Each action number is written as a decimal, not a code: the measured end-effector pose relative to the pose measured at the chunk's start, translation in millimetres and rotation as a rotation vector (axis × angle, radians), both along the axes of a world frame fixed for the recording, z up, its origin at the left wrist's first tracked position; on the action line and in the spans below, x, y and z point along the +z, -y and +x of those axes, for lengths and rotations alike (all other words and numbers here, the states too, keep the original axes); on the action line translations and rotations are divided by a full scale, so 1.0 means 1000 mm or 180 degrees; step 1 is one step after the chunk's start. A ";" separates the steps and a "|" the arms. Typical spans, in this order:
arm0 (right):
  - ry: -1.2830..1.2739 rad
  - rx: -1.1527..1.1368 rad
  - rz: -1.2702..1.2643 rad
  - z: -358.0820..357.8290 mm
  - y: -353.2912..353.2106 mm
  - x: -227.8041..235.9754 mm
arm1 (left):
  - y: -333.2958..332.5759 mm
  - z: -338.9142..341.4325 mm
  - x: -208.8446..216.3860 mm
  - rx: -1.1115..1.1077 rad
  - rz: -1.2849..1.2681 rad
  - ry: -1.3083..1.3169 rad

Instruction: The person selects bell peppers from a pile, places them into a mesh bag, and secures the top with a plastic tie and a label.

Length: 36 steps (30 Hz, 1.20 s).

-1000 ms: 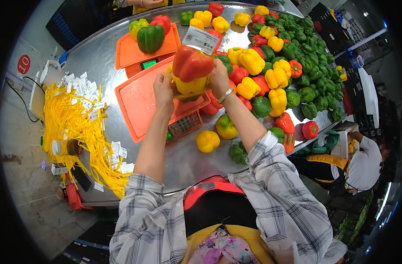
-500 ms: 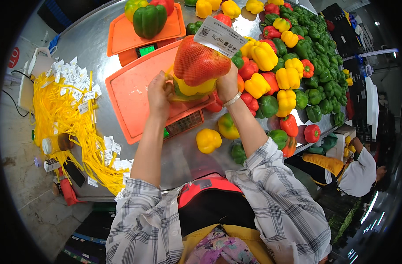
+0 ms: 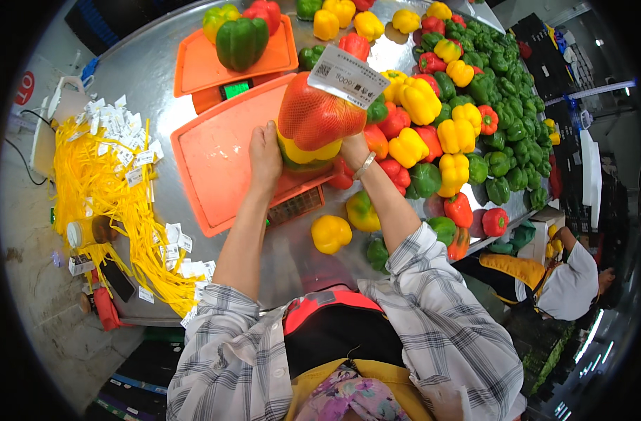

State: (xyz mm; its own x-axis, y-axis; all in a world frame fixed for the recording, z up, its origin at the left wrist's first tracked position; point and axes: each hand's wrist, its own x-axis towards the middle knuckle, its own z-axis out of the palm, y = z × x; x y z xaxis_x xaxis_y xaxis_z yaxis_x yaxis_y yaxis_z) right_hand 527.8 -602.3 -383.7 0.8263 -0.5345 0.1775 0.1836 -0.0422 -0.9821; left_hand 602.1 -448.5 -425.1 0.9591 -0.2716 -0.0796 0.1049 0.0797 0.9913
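Between my two hands is a net bag of bell peppers (image 3: 319, 112), with a red pepper on top and yellow and green below it. A white label tag (image 3: 347, 77) sticks out over its top. My left hand (image 3: 266, 158) presses against the bag's left side, thumb upward. Around the lower right side of the bag is my right hand (image 3: 354, 149), its fingers mostly hidden by the peppers. The bag is just above the right part of the near orange scale tray (image 3: 219, 158).
A second orange scale (image 3: 187, 67) at the back carries a green pepper (image 3: 242, 43) and others. Yellow net sleeves with white tags (image 3: 103, 182) lie heaped on the left. Loose peppers (image 3: 454, 133) cover the table's right side. A co-worker (image 3: 570, 281) is at the far right.
My left fingers, curled on yellow netting beside the bag before, now lie along the bag's side. The tag has tipped slightly, and the view has shifted a little.
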 end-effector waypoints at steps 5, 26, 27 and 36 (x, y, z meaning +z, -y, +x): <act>0.0116 0.0067 0.0514 0.001 -0.016 0.007 | -0.010 -0.028 0.039 0.0229 -0.0853 -0.0244; 0.1860 0.2496 0.0320 -0.036 -0.121 0.221 | -0.168 -0.106 0.277 -0.0513 -0.0258 0.2612; 0.1881 0.2537 0.0258 -0.043 -0.123 0.217 | -0.174 -0.119 0.275 -0.0519 -0.0025 0.2671; 0.1026 0.2282 0.1155 -0.107 -0.130 0.151 | -0.201 -0.192 0.259 -0.1940 0.1786 0.2966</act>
State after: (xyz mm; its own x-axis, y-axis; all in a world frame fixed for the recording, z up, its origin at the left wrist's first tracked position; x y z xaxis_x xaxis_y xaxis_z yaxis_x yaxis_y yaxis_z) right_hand 421.3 -472.2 -232.7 0.9244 0.0273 0.3804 0.3178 0.4964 -0.8078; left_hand 410.1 -247.5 -165.8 0.4425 -0.8400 0.3139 -0.7845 -0.1930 0.5894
